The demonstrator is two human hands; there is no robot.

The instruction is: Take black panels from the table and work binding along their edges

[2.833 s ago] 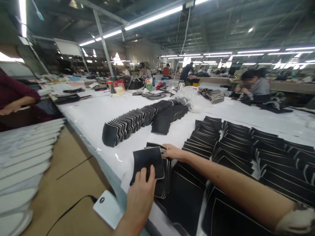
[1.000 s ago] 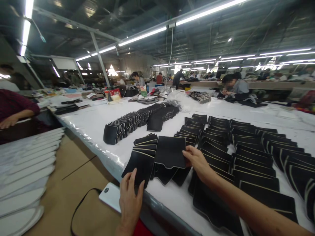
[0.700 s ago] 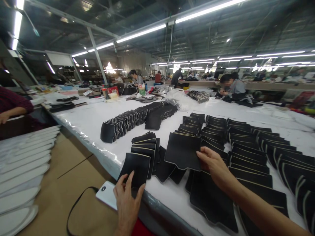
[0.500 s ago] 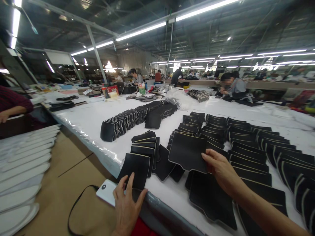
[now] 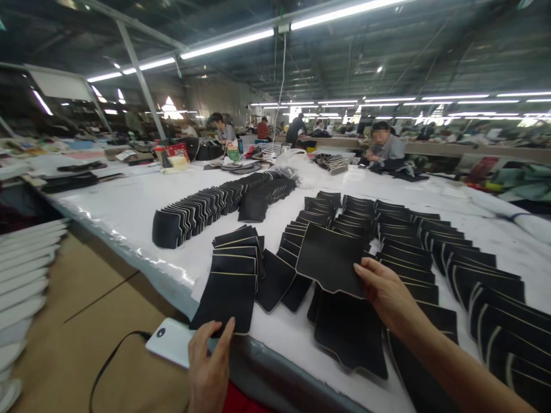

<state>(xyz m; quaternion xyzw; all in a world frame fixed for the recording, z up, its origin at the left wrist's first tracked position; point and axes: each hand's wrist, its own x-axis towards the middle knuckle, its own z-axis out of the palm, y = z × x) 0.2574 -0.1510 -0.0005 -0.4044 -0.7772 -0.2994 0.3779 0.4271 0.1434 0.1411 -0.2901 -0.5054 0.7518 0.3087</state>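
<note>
My right hand [image 5: 385, 287] pinches the right edge of a flat black panel [image 5: 329, 258] with a pale, wavy near edge, holding it up over the other panels. My left hand [image 5: 210, 358] is at the near edge of another black panel [image 5: 228, 298], the front one of a small fanned stack [image 5: 235, 252]. Two of its fingers lie on that panel's edge, and the thumb seems tucked out of sight. Between the two hands, loose black panels [image 5: 275, 281] lie at an angle. Below the raised panel rests a further black panel [image 5: 350, 332].
Overlapping rows of black panels [image 5: 477, 269] cover the right of the white table [image 5: 116, 201]. Long black stacks [image 5: 193, 209] stand farther back beside a clear plastic bag [image 5: 297, 166]. A white phone [image 5: 170, 341] with a cord lies left. People [image 5: 385, 143] sit beyond.
The view has swung right. My left thumb, spread out before, has closed in, and the front panel of the small stack has slid slightly toward me. My right hand still holds its panel, now tilted more.
</note>
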